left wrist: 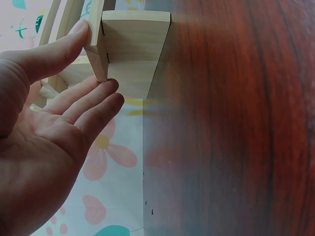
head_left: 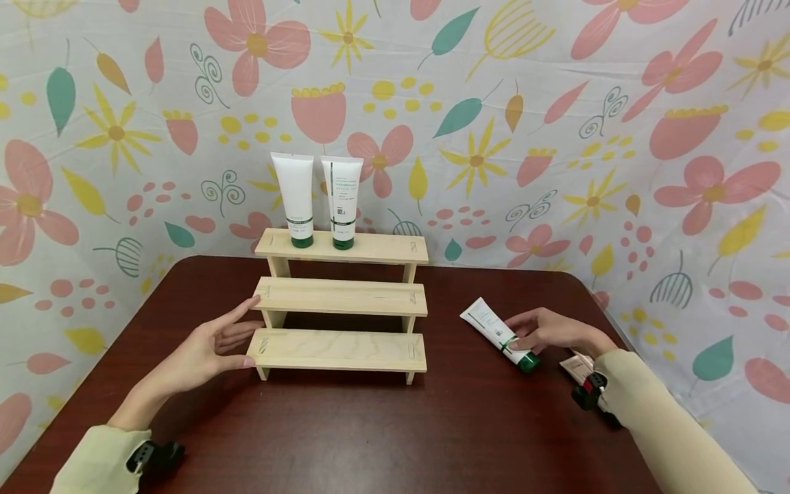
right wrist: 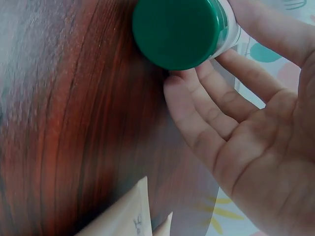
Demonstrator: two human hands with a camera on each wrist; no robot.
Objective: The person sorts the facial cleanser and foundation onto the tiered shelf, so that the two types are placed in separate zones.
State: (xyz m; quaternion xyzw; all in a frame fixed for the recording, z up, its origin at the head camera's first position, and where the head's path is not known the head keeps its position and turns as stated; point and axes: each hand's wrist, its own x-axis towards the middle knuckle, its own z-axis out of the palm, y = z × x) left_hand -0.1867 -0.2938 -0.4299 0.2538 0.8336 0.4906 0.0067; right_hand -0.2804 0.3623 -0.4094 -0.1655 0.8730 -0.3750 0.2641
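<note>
In the head view my left hand (head_left: 200, 353) is at the left end of a three-tier wooden shelf (head_left: 339, 350). Its index fingertip touches the middle board and the thumb rests against the lowest one, other fingers fairly straight; the left wrist view shows the thumb on the board's edge. My right hand (head_left: 552, 331) pinches a white squeeze tube (head_left: 487, 322) with a green cap (right wrist: 177, 32), tilted low over the table on the right. Two white tubes with green caps, a left one (head_left: 296, 195) and a right one (head_left: 342, 199), stand upright on the top board.
Beige tubes (right wrist: 123, 211) lie on the dark red-brown table (head_left: 370, 439) beside my right wrist, partly hidden by it in the head view. A flower-patterned cloth (head_left: 469, 82) hangs behind the table and along its sides.
</note>
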